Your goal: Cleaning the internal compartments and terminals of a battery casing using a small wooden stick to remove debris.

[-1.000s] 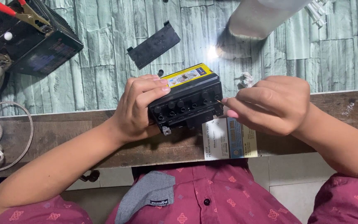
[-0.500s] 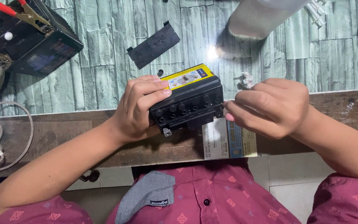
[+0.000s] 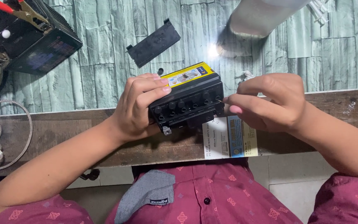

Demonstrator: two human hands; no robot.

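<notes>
At worktop (image 3: 54, 132) edge, centre: small black battery (image 3: 189, 103) tilted, clamped in left hand (image 3: 139, 108) grip at its 9 o'clock. Right hand (image 3: 266, 101) at 3 o'clock, fingertips pinched narrow against battery's end. Loose black cover (image 3: 154, 41) at 11 o'clock.

The left hand (image 3: 139, 108) is curling inward from the left, fingers wrapping over the top and thumb tucking underneath in a firm grasp, its bare forearm slanting down toward the lower left. The right hand (image 3: 268, 103) is coming in from the right, fingers bunching together and pinching at their tips, possibly around something thin, though that is too small to tell. Its forearm is angling off toward the lower right.
</notes>
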